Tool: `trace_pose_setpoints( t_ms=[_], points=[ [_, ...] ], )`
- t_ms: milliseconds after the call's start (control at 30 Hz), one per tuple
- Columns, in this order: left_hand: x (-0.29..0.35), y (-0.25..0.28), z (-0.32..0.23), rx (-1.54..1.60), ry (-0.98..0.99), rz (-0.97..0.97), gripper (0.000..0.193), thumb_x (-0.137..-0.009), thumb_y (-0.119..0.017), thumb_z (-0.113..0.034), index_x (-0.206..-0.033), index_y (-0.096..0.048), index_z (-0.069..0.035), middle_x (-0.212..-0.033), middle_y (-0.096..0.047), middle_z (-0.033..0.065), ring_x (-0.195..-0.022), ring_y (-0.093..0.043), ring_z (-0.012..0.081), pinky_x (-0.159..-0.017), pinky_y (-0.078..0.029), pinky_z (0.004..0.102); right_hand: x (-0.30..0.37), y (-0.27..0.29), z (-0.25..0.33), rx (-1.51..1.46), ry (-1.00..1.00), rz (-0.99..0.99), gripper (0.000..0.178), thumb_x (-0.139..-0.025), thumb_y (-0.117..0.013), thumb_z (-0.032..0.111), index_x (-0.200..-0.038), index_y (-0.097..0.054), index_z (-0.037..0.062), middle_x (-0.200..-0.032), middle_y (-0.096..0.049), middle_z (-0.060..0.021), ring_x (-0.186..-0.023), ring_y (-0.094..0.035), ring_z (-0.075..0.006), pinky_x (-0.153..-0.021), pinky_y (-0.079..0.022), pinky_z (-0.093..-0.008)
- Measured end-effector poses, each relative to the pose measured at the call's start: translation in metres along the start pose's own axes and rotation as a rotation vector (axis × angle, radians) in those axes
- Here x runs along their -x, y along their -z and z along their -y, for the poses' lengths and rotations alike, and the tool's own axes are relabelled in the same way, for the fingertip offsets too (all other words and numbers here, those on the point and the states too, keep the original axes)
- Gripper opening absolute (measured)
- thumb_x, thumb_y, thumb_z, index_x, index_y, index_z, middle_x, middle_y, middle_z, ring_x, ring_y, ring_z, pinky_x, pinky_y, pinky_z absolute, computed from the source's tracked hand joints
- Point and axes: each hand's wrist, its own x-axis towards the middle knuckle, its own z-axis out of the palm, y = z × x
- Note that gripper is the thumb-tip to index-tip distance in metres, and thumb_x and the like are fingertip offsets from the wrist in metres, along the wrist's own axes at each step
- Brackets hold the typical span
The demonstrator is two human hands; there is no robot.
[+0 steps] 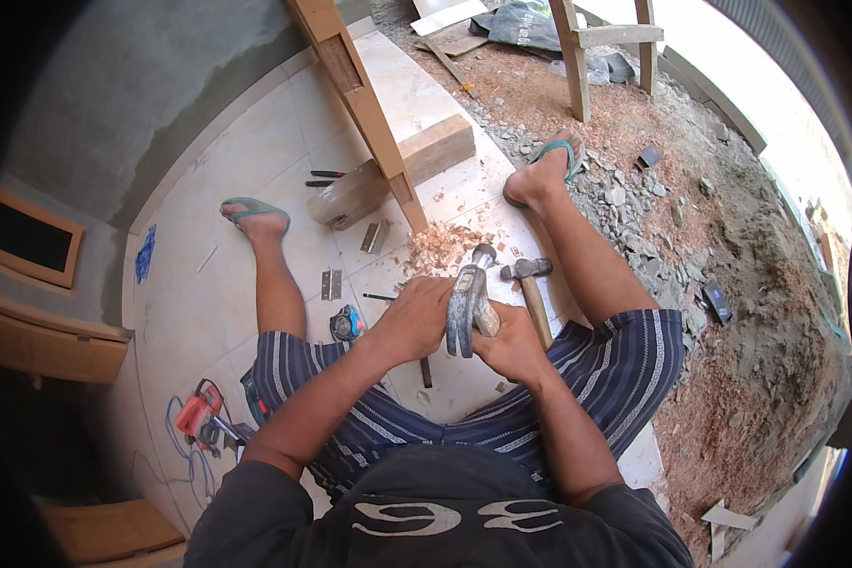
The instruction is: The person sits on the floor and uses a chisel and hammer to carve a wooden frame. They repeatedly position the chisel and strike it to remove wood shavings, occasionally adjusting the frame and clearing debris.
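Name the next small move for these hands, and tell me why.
I'd probably ease the left hand a little away from the claw hammer before any swing: the right hand grips the hammer, and its head appears right beside the left knuckles in this view, though depth is hard to judge.

Right hand [513,346]: gripped claw hammer [465,295]
Left hand [415,317]: sat beside its head, grip unclear
Second hammer [536,301]: lay on tiles [194,317]
Beam [373,128]: crossed block [440,151]
Shavings [442,248]: lay near beam end
Hinges [336,284]: lay near tape measure [347,324]
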Motion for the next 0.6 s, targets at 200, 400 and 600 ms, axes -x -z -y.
trace_pose_setpoints(
  t_ms=[200, 400, 600],
  points=[
    [-0.009, 0.021, 0.007, 0.014, 0.193, 0.448, 0.029, -0.09, -0.073, -0.019, -0.116, -0.07, -0.008, -0.105, -0.075, 0.0233, -0.101, -0.072, 0.0428, -0.088, -0.057, 0.0475, 0.004, -0.005, 0.0, 0.014, 0.035, 0.047, 0.027, -0.086, -0.075, 0.013, -0.107, -0.073, -0.0026, -0.07, -0.071, -0.0128, -0.063, -0.065, -0.0149, -0.064, -0.054, -0.0349],
    [-0.01, 0.055, 0.034, 0.126, 0.132, 0.16, 0.023, -0.091, -0.07, -0.003, -0.113, -0.063, -0.001, -0.106, -0.076, 0.02, -0.102, -0.074, 0.0354, -0.091, -0.057, 0.042, 0.005, 0.013, 0.014, -0.186, 0.062, -0.036, 0.037, -0.094, -0.08, 0.019, -0.127, -0.071, 0.0029, -0.075, -0.068, -0.0022, -0.054, -0.056, -0.0069, -0.052, -0.046, -0.0256],
    [-0.012, 0.119, 0.056, 0.458, 0.076, -0.381, 0.009, -0.097, -0.064, 0.0, -0.096, -0.059, -0.007, -0.112, -0.077, 0.0124, -0.111, -0.071, 0.0173, -0.101, -0.055, 0.0336, 0.004, 0.043, 0.033, -0.368, -0.005, -0.264, 0.038, -0.098, -0.078, 0.025, -0.124, -0.07, -0.0019, -0.074, -0.066, -0.0039, -0.045, -0.053, -0.006, -0.041, -0.039, -0.0225]
  ],
)
